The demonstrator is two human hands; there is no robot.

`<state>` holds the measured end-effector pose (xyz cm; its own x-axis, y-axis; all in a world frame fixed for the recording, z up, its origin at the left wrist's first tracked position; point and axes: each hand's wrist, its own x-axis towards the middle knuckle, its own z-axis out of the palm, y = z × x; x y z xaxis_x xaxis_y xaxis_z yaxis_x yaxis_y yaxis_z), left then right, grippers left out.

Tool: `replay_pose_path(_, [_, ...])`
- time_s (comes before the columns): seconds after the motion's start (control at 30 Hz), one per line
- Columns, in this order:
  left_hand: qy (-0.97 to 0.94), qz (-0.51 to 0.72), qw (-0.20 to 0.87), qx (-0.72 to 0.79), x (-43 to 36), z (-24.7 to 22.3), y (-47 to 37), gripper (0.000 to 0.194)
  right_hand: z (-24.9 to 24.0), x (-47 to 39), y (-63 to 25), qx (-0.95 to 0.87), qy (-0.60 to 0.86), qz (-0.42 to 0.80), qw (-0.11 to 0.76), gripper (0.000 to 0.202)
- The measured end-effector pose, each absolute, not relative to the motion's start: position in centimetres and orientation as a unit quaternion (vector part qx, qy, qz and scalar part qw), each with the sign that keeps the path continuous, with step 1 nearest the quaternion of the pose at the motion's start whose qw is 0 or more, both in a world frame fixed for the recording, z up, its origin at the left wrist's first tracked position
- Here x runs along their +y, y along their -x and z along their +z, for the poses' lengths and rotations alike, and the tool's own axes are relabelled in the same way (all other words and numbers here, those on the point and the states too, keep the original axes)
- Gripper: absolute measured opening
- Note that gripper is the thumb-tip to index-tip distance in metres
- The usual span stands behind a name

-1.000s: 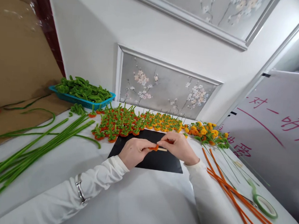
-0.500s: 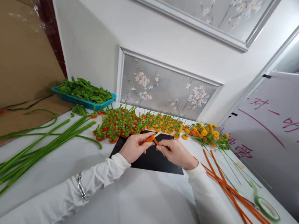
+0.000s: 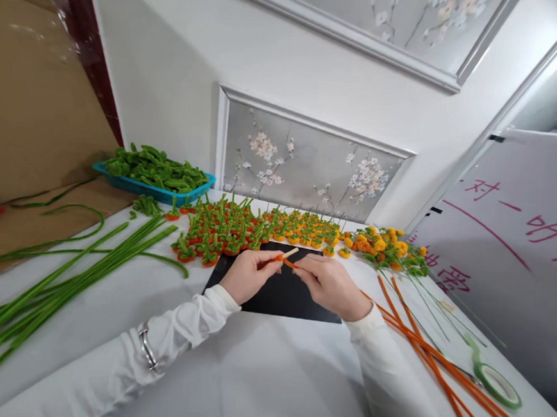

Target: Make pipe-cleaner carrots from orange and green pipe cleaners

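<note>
My left hand [image 3: 250, 276] is closed on a thin pale stick [image 3: 291, 252], with orange fuzzy stem around it near the fingertips. My right hand [image 3: 333, 286] pinches the orange fuzzy stem [image 3: 289, 263] just right of the stick. Both hands are above a black mat [image 3: 283, 298] on the white table. Behind them stand rows of small red-orange pieces with green stems [image 3: 229, 227] and yellow-orange ones with green tops [image 3: 306, 228]. The fingertips hide part of the orange stem.
Long green stems [image 3: 60, 286] lie at left, below a blue tray [image 3: 166, 194] of green pieces. At right are yellow flowers [image 3: 379, 245], orange stems [image 3: 433, 355] and a roll of green tape [image 3: 498, 385]. Framed panels [image 3: 311, 160] are behind the table.
The pale stick now shows further out from my left fingertips, and less orange is visible on it. My right hand has shifted slightly and still pinches the orange stem.
</note>
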<state>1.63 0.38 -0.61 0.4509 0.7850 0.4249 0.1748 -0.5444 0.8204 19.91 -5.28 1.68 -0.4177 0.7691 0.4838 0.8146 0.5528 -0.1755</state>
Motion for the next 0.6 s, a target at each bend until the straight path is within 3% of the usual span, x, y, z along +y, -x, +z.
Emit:
replay_pose_path(0.3, [-0.869,0.346,0.159,0.317,-0.5,-0.9,-1.5,0.022,1.4,-4.9,-19.9,-0.827,0.424,-0.041,0.368,0.019])
replay_pose_path(0.43, [-0.882,0.333,0.137,0.302,-1.1,-0.5,-1.7,0.022,1.7,-4.7,-20.1,-0.807,0.428,0.001,0.407,0.016])
replay_pose_path(0.6, [-0.892,0.321,0.159,0.277,-1.4,-0.6,-1.8,0.02,1.6,-4.0,-21.2,-0.803,0.451,0.095,0.377,0.016])
